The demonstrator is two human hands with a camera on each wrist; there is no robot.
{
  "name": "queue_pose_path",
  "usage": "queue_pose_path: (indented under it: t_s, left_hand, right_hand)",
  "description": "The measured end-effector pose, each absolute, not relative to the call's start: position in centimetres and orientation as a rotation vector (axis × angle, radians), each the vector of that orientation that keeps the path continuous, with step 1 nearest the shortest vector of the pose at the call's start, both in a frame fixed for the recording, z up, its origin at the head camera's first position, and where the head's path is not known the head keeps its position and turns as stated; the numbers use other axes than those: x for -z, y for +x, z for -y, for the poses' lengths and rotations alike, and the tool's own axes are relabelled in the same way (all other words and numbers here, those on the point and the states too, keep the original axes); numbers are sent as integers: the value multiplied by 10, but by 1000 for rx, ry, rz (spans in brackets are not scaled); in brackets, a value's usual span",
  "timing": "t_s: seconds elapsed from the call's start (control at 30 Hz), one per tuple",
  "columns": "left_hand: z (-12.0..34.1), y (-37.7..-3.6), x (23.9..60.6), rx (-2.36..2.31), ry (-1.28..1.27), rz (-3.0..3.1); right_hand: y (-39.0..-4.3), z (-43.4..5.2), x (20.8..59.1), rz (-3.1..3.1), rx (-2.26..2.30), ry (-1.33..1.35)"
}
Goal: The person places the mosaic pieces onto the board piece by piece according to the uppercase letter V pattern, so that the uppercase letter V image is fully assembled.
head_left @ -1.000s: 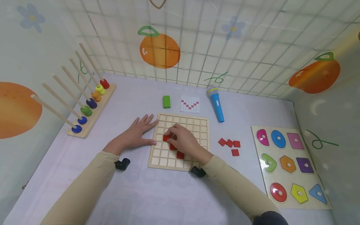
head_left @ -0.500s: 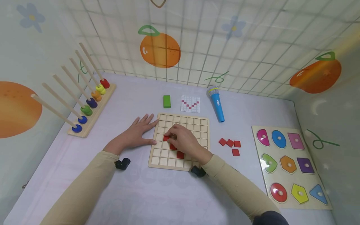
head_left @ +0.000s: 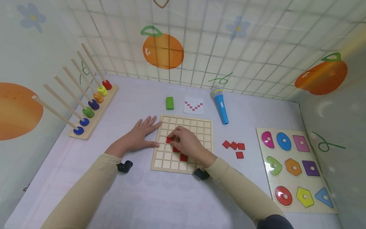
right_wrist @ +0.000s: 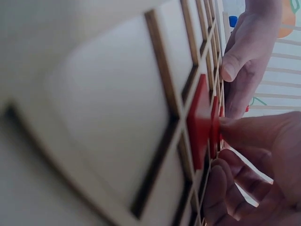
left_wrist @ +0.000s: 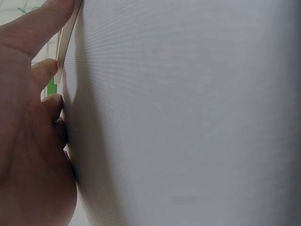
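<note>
A wooden grid board [head_left: 154, 164] lies flat on the table. Red square tiles sit in its cells in a diagonal: a lower tile [head_left: 183, 157], a middle one partly covered by my hand, and an upper-left tile [head_left: 169, 140]. My right hand [head_left: 187, 143] is over the board, thumb and curled fingers pinching the upper-left tile. In the right wrist view, the thumb [right_wrist: 256, 132] is close against the red tiles [right_wrist: 200, 122]; the fingertips' exact contact is partly hidden. My left hand [head_left: 138, 135] rests spread on the table, thumb and index finger touching the board's left edge.
Several loose red tiles [head_left: 233, 145] lie right of the board. Behind it are a green block [head_left: 170, 103], a pattern card [head_left: 193, 105] and a blue toy microphone [head_left: 220, 108]. A peg stacker [head_left: 94, 121] stands left; a shape puzzle [head_left: 281, 149] lies right.
</note>
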State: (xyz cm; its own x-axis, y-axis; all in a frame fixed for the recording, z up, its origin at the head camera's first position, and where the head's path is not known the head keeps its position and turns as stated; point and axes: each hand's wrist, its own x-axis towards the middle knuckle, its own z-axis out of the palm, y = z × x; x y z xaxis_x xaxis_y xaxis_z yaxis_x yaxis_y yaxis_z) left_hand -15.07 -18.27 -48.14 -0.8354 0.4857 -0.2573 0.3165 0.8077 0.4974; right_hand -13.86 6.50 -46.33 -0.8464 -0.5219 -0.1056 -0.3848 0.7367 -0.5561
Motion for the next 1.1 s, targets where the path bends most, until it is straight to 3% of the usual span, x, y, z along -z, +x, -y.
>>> queue_pose_path:
  t_s: [1.1]
  left_hand:
    - [182,-151,483,-617,595,-2619]
  right_hand:
    - [-130,-98,459,-2670,952,-638]
